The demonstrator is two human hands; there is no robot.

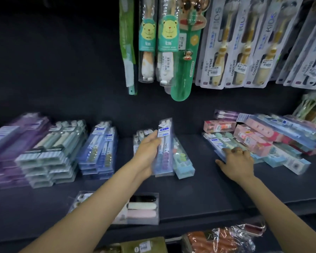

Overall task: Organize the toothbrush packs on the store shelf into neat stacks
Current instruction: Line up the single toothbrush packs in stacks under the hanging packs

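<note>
Hands Mid-Sort on the Toothbrush Shelf

Left hand (147, 152) gripped a clear two-brush pack (164, 148), fingers curled round its left edge, pack tilted up on end above the middle of the shelf (199, 189). Right hand (236, 161) lay flat with straight fingers on a pale blue pack (219, 143) at the near left corner of the loose heap (266, 141), holding nothing.

Seemingly caught at the gather-and-match step: one pack lifted, another pressed down as if about to be drawn out. Left third of the shelf already squared up, with purple stacks (16, 141), green-grey stacks (53, 154) and blue stacks (98, 148) standing side by side. Right third not yet sorted, pink and blue boxes crossing each other at angles.

Next move probably called for laying the lifted pack flat on a matching pile, edges lined up; blue stacks looked the likeliest match, though labels too blurred to confirm. Small cluster (181, 159) just beside the left hand needed squaring too.

Open dark shelf between the middle cluster and the heap gave room for a fresh pile. Flat case pack (135, 209) sat close to the front lip, partly under the left forearm, and risked a knock. Hanging children's brushes (235, 42) overhead limited lift height.
</note>
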